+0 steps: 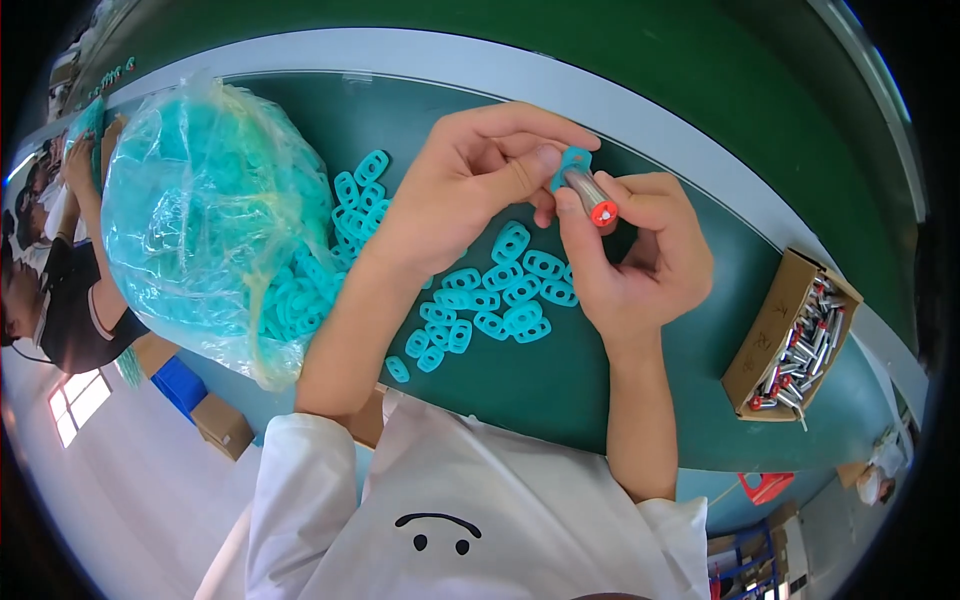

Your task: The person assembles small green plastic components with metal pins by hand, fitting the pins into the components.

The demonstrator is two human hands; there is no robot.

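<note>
Between finger and thumb, my left hand (470, 180) pinches a small teal plastic piece (571, 166) with holes in it. My right hand (645, 250) grips a short silver metal tube (587, 190) with a red end (603, 213). The tube's far end meets the teal piece; whether it sits inside a hole is hidden by my fingers. Below and between my hands, several loose teal oval pieces (510, 285) lie on the green table. More of them (360, 205) spread out left of my left forearm, at the mouth of a clear plastic bag.
The big clear bag (215, 220) full of teal pieces stands on the left of the green table (540, 390). On the right is a cardboard box (750, 350) of silver tubes with red ends. A raised pale edge (450, 55) borders the far side. Another person (85, 280) works at far left.
</note>
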